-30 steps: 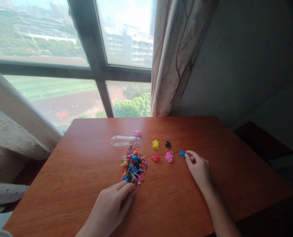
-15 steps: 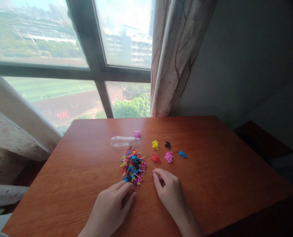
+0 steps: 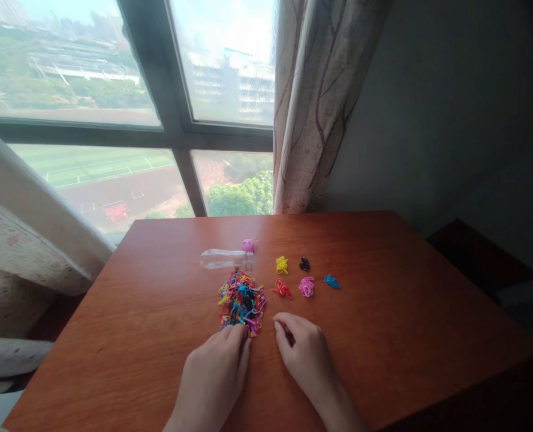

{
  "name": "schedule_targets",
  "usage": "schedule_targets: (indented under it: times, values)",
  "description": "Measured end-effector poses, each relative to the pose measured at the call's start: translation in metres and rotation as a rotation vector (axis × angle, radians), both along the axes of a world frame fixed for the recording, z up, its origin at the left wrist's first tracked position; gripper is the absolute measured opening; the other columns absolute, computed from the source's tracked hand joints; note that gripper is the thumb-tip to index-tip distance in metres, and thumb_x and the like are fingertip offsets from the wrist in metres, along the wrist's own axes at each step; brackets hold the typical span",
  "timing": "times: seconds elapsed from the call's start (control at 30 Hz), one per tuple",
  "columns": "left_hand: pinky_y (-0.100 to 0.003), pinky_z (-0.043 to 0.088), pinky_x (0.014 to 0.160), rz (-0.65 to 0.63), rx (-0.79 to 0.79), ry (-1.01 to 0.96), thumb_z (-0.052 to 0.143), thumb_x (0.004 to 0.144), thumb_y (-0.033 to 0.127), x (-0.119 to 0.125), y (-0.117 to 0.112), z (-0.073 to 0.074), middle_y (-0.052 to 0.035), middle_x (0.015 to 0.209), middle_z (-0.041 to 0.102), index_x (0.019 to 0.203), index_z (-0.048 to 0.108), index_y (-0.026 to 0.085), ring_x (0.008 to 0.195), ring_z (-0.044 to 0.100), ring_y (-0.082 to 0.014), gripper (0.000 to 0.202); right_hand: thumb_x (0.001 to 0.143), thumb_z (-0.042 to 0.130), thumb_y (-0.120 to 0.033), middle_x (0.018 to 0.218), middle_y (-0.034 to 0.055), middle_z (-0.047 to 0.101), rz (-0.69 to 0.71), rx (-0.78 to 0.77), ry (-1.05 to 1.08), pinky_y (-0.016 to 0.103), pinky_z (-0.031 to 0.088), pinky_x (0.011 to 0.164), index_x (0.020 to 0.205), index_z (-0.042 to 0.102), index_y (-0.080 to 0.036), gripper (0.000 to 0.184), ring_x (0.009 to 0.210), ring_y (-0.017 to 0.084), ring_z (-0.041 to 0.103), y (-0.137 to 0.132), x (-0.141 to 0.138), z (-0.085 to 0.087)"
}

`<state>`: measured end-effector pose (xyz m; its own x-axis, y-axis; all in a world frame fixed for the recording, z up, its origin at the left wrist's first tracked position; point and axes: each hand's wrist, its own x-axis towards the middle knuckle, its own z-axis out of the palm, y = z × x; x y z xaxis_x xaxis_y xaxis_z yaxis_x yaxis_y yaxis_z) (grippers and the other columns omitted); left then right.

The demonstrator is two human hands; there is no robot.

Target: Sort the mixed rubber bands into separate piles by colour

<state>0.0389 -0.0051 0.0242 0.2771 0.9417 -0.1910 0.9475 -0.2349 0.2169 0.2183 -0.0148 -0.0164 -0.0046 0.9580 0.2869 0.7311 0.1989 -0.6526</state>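
Note:
A mixed pile of small colourful rubber bands lies on the brown wooden table. At its near edge, my left hand is closed with the fingertips down against the bands; whatever they pinch is hidden. My right hand hovers or rests just right of the pile, thumb and forefinger pressed together, and anything between them is too small to see. Beyond it sit single-colour heaps: red bands, pink bands, blue bands, yellow bands and black bands.
Behind the pile, a clear plastic bottle lies on its side, with a pink cap-like piece beside its neck. The table reaches the window. Patterned curtains hang on both sides.
My left hand has shifted slightly right along the pile's near edge, its fingers drawing together. My right hand has moved a little left and nearer to me.

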Motion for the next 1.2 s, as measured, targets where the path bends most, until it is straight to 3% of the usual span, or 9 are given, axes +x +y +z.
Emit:
schedule_targets:
  times: [0.3,0.5,0.63,0.77,1.0,1.2]
  values:
    - [-0.026,0.046,0.067,0.045,0.052,-0.104,0.041,0.096,0.025,-0.018,-0.007,-0.006,0.0001,0.094,0.074,0.093,0.063,0.026,0.084,0.072,-0.0195,0.021,0.092,0.048,-0.017,0.082,0.0027,0.071,0.003,-0.015,0.004,0.023,0.044,0.070,0.090,0.068,-0.022,0.021,0.073,0.016,0.066,0.000,-0.001,0.002]
    - [-0.024,0.042,0.063,-0.028,0.140,-0.172,0.043,0.096,0.027,-0.018,0.007,0.008,0.0007,0.086,0.073,0.092,0.062,0.025,0.074,0.069,-0.0162,0.020,0.092,0.048,-0.016,0.082,0.0019,0.071,0.014,-0.025,-0.018,0.023,0.042,0.071,0.089,0.068,-0.022,0.021,0.074,0.016,0.066,0.001,-0.001,0.006]
    - [-0.025,0.042,0.061,-0.157,0.141,-0.118,0.040,0.097,0.025,0.005,0.035,0.026,-0.0019,0.087,0.072,0.089,0.060,0.023,0.077,0.068,-0.0185,0.022,0.092,0.046,-0.015,0.082,0.0021,0.070,0.031,-0.029,-0.029,0.023,0.041,0.071,0.088,0.066,-0.022,0.022,0.076,0.016,0.065,0.001,-0.001,0.007]
    - [-0.026,0.045,0.065,-0.310,0.131,-0.112,0.042,0.094,0.018,0.044,0.064,0.037,-0.0051,0.089,0.072,0.089,0.061,0.020,0.083,0.069,-0.0206,0.019,0.088,0.048,-0.013,0.073,0.0004,0.067,0.008,-0.051,-0.082,0.023,0.036,0.063,0.077,0.061,-0.022,0.020,0.069,0.015,0.062,0.001,-0.001,0.005]
    - [-0.030,0.051,0.069,-0.392,0.106,-0.140,0.046,0.093,0.021,0.101,0.096,0.030,-0.0088,0.091,0.072,0.094,0.063,0.019,0.083,0.070,-0.0230,0.017,0.084,0.050,-0.011,0.071,0.0003,0.066,-0.022,-0.026,-0.156,0.024,0.030,0.058,0.075,0.061,-0.021,0.017,0.065,0.015,0.061,0.001,0.000,-0.001]
    - [-0.030,0.051,0.071,-0.380,0.095,-0.168,0.051,0.091,0.026,0.103,0.097,0.023,-0.0082,0.096,0.073,0.099,0.064,0.021,0.086,0.070,-0.0231,0.016,0.082,0.051,-0.010,0.071,0.0009,0.066,-0.009,-0.009,-0.152,0.025,0.032,0.059,0.075,0.063,-0.021,0.018,0.065,0.016,0.061,0.001,0.001,-0.005]
